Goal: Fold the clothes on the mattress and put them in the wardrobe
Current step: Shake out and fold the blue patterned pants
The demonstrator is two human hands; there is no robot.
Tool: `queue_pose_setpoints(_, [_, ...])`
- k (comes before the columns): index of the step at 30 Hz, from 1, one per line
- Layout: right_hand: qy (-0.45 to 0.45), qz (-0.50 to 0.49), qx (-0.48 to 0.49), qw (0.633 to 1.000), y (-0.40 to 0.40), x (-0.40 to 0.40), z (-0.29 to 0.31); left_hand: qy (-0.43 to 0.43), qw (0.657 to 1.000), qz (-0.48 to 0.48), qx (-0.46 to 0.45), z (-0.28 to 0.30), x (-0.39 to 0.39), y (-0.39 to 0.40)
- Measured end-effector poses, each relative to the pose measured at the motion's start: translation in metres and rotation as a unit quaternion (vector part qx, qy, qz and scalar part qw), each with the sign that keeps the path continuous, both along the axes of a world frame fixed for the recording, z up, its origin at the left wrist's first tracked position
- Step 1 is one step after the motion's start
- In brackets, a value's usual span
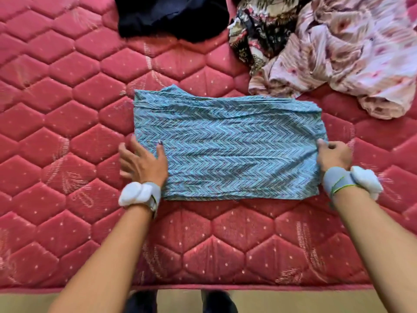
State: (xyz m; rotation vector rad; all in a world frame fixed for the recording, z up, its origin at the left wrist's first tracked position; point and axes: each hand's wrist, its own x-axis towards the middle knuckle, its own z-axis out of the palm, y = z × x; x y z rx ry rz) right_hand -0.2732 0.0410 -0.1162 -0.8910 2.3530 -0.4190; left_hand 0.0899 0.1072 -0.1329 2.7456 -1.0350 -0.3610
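On the pink mattress [67, 91], the blue zigzag garment [225, 145] lies flat, partly folded. Your left hand [142, 163] rests spread on its left edge; your right hand [334, 154] pinches its right edge. Lifting unevenly could undo the layers, judging by the loose far edge.

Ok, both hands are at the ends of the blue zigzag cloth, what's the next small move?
Probably fold it in half sideways: the right hand pinches its edge, the left hand lies on the other end, and the blue cloth lies flat but still wide.
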Motion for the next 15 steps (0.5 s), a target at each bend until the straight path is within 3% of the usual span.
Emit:
queue_pose_setpoints(2, [0.001,0.005,0.019,1.0,0.002,0.002,0.0,-0.008,0.999,0.045,0.02,0.004,0.012,-0.001])
queue_pose_setpoints(6, [-0.059,0.08,0.092,0.991,0.007,0.015,0.018,0.029,0.999,0.032,0.007,0.012,0.018,0.013])
queue_pose_setpoints(9, [-0.207,0.114,0.107,0.966,0.004,0.009,0.027,0.085,0.995,0.023,0.044,0.022,0.02,0.026])
queue_pose_setpoints(12, [-0.326,0.121,0.092,0.933,0.011,-0.003,0.035,0.194,0.979,0.019,0.062,0.029,0.032,0.038])
queue_pose_setpoints(15, [-0.358,0.142,0.083,0.919,0.019,-0.006,0.041,0.352,0.935,0.035,-0.016,0.039,0.044,0.046])
